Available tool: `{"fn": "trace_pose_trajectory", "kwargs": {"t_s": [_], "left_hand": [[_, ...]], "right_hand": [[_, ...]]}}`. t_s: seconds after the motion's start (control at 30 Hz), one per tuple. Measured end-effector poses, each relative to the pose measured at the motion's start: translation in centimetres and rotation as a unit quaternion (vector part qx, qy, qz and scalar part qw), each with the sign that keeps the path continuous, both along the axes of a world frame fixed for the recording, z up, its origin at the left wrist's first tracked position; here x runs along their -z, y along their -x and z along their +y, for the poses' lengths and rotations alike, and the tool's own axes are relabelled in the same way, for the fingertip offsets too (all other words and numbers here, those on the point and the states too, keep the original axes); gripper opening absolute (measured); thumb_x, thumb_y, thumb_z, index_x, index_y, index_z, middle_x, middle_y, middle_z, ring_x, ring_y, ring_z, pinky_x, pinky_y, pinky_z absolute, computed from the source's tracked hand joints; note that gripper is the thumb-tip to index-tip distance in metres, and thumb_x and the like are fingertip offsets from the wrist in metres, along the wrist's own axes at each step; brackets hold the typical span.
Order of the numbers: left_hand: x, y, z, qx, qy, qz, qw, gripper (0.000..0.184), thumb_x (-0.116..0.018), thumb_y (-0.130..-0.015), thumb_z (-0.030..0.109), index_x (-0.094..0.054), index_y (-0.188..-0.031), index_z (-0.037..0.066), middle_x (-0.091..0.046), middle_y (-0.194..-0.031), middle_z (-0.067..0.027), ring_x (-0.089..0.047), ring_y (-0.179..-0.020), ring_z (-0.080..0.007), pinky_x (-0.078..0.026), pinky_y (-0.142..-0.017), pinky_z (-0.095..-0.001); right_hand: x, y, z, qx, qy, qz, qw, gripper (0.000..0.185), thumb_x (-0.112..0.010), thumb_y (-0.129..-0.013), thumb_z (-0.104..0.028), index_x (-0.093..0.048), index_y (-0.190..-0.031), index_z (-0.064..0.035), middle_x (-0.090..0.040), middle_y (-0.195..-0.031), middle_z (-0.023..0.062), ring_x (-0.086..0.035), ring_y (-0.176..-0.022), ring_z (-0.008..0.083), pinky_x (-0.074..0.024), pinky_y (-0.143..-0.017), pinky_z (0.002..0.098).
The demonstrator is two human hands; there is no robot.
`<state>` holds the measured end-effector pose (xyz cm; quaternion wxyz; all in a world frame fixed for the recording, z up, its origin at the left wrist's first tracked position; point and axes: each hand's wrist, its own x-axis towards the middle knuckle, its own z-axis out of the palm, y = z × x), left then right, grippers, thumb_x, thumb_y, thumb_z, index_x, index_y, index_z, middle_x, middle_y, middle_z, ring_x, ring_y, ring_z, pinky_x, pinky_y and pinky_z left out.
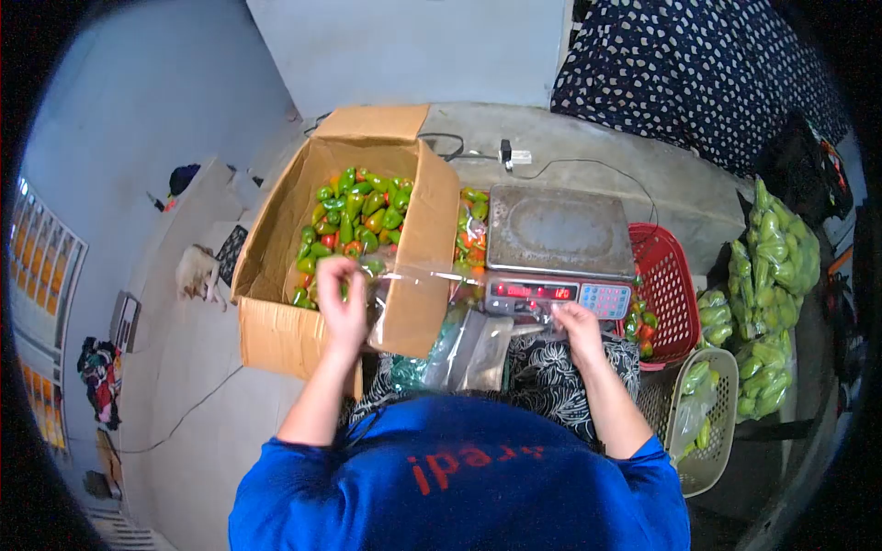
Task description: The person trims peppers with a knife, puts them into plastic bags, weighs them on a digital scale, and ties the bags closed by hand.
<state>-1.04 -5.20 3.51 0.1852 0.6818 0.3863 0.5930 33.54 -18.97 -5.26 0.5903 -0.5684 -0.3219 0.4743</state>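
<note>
The left hand (342,292) and right hand (577,329) pinch a thin, transparent plastic bag (430,273); probably light, soft, slippery, best held by its edges.

Far left: barred window (41,308), heap of mixed clothes (99,381) just beside. On pale floor (188,358): white animal (195,273), lying down, next to dark patterned cloth (232,251). Above, dark bundle (184,175). Top middle: plain wall (413,55); below it, white socket (521,157) with black plug (505,147). Upper right: spotted drape (680,73), white on navy.

Bluish wall (156,119), grey floor (184,331), barred window (41,266)
</note>
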Motion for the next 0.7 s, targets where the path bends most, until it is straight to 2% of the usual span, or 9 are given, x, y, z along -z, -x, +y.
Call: {"fn": "trace_pose_trajectory", "kwargs": {"t_s": [0.1, 0.17, 0.2, 0.3, 0.4, 0.47, 0.57, 0.6, 0.7], "left_hand": [[-2.6, -3.9, -5.4, 0.202, 0.001, 0.145, 0.969, 0.005, -0.061, -0.078, 0.004, -0.059, -0.082, 0.004, -0.060, -0.082, -0.0092, -0.058, -0.076, -0.0231, -0.046, -0.068, -0.0332], [1.0, -6.1, -7.1, 0.314, 0.007, 0.212, 0.925, 0.010, -0.066, -0.078, 0.011, -0.062, -0.086, 0.007, -0.063, -0.084, -0.0088, -0.061, -0.076, -0.0244, -0.049, -0.068, -0.0332], [0.1, -7.6, -8.9, 0.364, 0.113, 0.170, 0.909, 0.016, -0.068, -0.079, 0.016, -0.060, -0.090, 0.007, -0.062, -0.089, -0.0091, -0.061, -0.082, -0.0242, -0.049, -0.070, -0.0334], [0.8, -9.2, -11.0, 0.404, 0.275, 0.230, 0.841, 0.025, -0.069, -0.079, 0.020, -0.058, -0.097, 0.006, -0.062, -0.094, -0.0104, -0.060, -0.087, -0.0236, -0.048, -0.073, -0.0324], [1.0, -9.7, -11.1, 0.401, 0.290, 0.259, 0.830, 0.032, -0.070, -0.079, 0.025, -0.056, -0.102, 0.007, -0.061, -0.096, -0.0103, -0.060, -0.087, -0.0229, -0.048, -0.075, -0.0321], [1.6, -9.9, -11.1, 0.378, 0.286, 0.236, 0.848, 0.037, -0.072, -0.077, 0.025, -0.055, -0.105, 0.008, -0.060, -0.093, -0.0083, -0.059, -0.084, -0.0212, -0.048, -0.072, -0.0321], [2.9, -10.0, -11.0, 0.358, 0.289, 0.195, 0.866, 0.036, -0.072, -0.076, 0.024, -0.055, -0.104, 0.008, -0.059, -0.090, -0.0068, -0.059, -0.081, -0.0199, -0.048, -0.069, -0.0319], [3.2, -10.0, -10.7, 0.354, 0.288, 0.184, 0.870, 0.035, -0.072, -0.077, 0.024, -0.055, -0.103, 0.008, -0.060, -0.089, -0.0066, -0.059, -0.080, -0.0197, -0.049, -0.069, -0.0317], [4.2, -9.5, -10.2, 0.369, 0.266, 0.256, 0.853, 0.027, -0.069, -0.079, 0.020, -0.056, -0.098, 0.006, -0.061, -0.087, -0.0077, -0.060, -0.078, -0.0190, -0.049, -0.069, -0.0306]], "right_hand": [[-0.7, 2.7, -1.2, -0.075, -0.007, 0.032, 0.997, 0.006, -0.062, -0.082, -0.008, -0.065, -0.083, -0.0027, -0.063, -0.075, 0.0002, -0.050, -0.065, 0.0067, -0.0386, -0.061, 0.0220], [-1.4, 5.5, -1.9, -0.093, -0.015, 0.018, 0.995, 0.009, -0.062, -0.081, -0.006, -0.066, -0.087, -0.0016, -0.065, -0.082, 0.0032, -0.055, -0.070, 0.0083, -0.0425, -0.067, 0.0231], [0.3, 5.6, -1.6, -0.135, -0.048, -0.053, 0.988, 0.005, -0.062, -0.081, -0.005, -0.064, -0.085, -0.0019, -0.064, -0.081, 0.0027, -0.057, -0.073, 0.0102, -0.0449, -0.069, 0.0246], [-0.1, 6.0, -1.6, -0.203, -0.018, 0.039, 0.978, 0.009, -0.064, -0.082, -0.005, -0.056, -0.078, -0.0051, -0.060, -0.077, 0.0012, -0.057, -0.071, 0.0111, -0.0448, -0.066, 0.0244], [1.5, 5.8, -2.2, -0.220, -0.031, -0.016, 0.975, 0.010, -0.065, -0.084, -0.012, -0.059, -0.081, -0.0042, -0.060, -0.073, -0.0002, -0.054, -0.068, 0.0084, -0.0443, -0.062, 0.0233], [-3.3, 7.0, -2.8, -0.197, 0.010, 0.003, 0.980, 0.014, -0.063, -0.085, -0.017, -0.061, -0.080, -0.0040, -0.061, -0.074, -0.0008, -0.054, -0.068, 0.0084, -0.0444, -0.061, 0.0239], [1.3, 6.6, -2.6, -0.213, 0.044, 0.006, 0.976, 0.016, -0.063, -0.085, -0.019, -0.062, -0.080, -0.0032, -0.062, -0.077, -0.0004, -0.054, -0.071, 0.0087, -0.0441, -0.063, 0.0240], [0.1, 6.7, -2.7, -0.234, 0.000, -0.116, 0.965, 0.020, -0.063, -0.086, -0.021, -0.063, -0.085, -0.0015, -0.062, -0.078, 0.0000, -0.054, -0.072, 0.0097, -0.0446, -0.064, 0.0250], [-2.6, 7.9, -3.2, -0.234, 0.054, -0.034, 0.970, 0.024, -0.063, -0.086, -0.025, -0.065, -0.087, -0.0005, -0.062, -0.075, 0.0002, -0.054, -0.071, 0.0098, -0.0443, -0.065, 0.0260]]}}
